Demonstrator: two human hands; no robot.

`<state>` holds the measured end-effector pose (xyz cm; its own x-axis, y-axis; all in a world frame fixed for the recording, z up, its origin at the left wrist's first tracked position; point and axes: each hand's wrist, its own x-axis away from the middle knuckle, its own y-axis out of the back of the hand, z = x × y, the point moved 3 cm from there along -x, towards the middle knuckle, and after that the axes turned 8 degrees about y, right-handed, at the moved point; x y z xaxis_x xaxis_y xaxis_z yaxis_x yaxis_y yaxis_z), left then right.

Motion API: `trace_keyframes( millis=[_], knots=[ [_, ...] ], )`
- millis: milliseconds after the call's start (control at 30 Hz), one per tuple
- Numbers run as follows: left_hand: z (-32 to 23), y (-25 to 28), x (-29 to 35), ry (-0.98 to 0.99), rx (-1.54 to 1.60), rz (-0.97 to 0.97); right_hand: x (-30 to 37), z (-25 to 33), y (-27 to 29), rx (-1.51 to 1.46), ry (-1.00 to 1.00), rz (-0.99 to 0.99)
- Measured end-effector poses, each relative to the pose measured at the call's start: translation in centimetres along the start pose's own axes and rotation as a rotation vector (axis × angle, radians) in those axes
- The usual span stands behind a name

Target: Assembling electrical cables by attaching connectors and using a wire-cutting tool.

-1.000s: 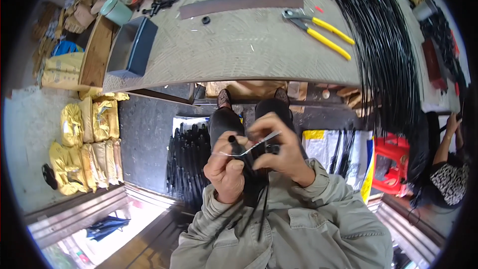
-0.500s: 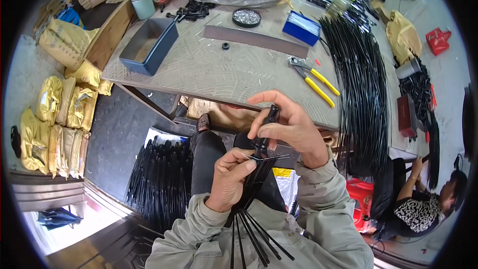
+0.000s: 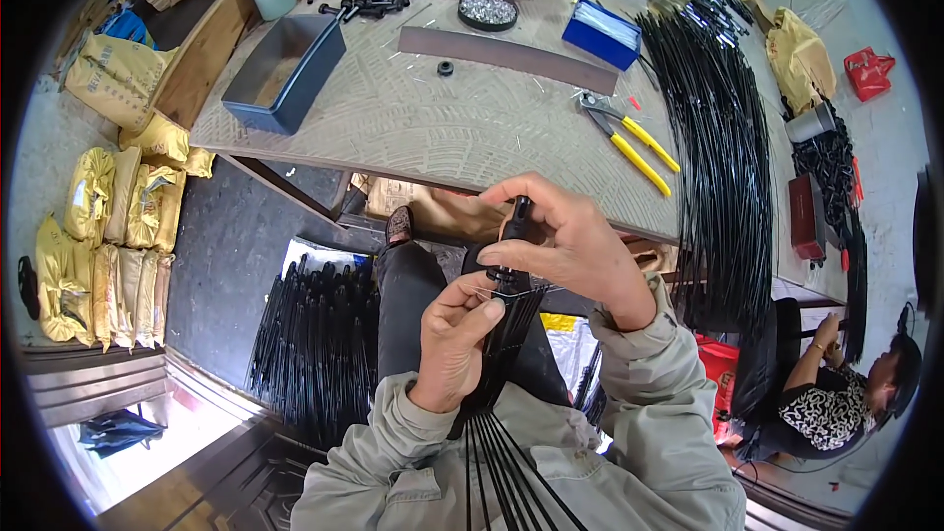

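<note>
Between finger and thumb, my left hand (image 3: 454, 342) pinches a thin wire (image 3: 482, 290) and the upper ends of black umbrella ribs (image 3: 503, 364). The ribs hang in a bundle over my lap and fan out at the bottom. My right hand (image 3: 582, 248) is closed round a black plastic umbrella runner (image 3: 518, 221), held upright just above the left fingertips. The runner's ringed lower end meets the rib ends by the wire; fingers partly hide where they join.
The table ahead carries yellow-handled pliers (image 3: 629, 146), a grey bin (image 3: 280, 84), a blue box (image 3: 602, 34), a dish of small bits (image 3: 488, 10) and long black rods (image 3: 718, 157). A black bundle (image 3: 315, 359) stands on the floor at left. A co-worker (image 3: 826, 403) sits at right.
The runner has come down and slightly left onto the rib ends. Rib ends that stuck out rightward along the wire now sit gathered beside it. The view has shifted slightly.
</note>
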<state>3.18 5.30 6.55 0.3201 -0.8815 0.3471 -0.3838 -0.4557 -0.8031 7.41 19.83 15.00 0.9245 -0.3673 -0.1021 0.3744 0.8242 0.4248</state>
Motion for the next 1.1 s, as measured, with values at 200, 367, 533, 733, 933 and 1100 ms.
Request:
trace_keyframes(
  millis=[200, 367, 533, 733, 933, 1100],
  knots=[
    [0.0, -0.4, -0.1, -0.001, 0.012, -0.085, -0.3, 1.5, -0.4, 0.299, 0.200, -0.056],
    [0.0, 0.0, -0.1, -0.033, 0.028, -0.127, -0.5, 1.6, -0.7, 0.335, 0.254, -0.069],
    [0.1, 0.3, 0.0, -0.048, 0.027, -0.129, -0.2, 1.9, -1.5, 0.352, 0.264, -0.124],
    [-0.1, 0.2, 0.0, -0.076, 0.006, -0.097, -0.4, 1.2, -1.5, 0.262, 0.369, -0.104],
    [-0.2, 0.1, 0.4, -0.074, -0.030, -0.106, 0.1, 0.9, -0.8, 0.048, 0.139, -0.039],
    [-0.9, -0.5, 1.1, -0.131, -0.036, -0.039, 3.5, 0.2, -2.4, 0.040, 0.246, -0.474]
  ],
)
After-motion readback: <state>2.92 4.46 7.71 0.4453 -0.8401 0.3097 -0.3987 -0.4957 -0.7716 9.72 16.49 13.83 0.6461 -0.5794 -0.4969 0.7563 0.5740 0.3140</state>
